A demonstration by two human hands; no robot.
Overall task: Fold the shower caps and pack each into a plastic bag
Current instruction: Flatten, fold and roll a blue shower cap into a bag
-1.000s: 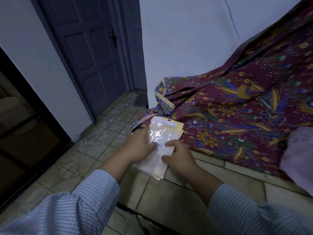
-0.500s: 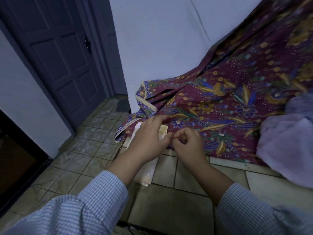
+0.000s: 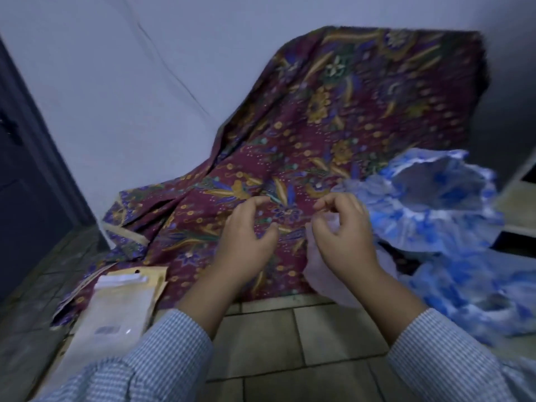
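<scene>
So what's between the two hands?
In the head view, only the patterned maroon cloth shows between the left hand and right hand; nothing else lies there.

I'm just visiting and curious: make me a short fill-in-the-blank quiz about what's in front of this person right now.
1. The blue flowered shower caps lie piled on the person's ____ side.
2. The packed bags rest near the ____ sleeve.
3. The patterned cloth is draped up against the ____.
4. The left hand holds ____.

Missing words: right; left; wall; nothing
</scene>
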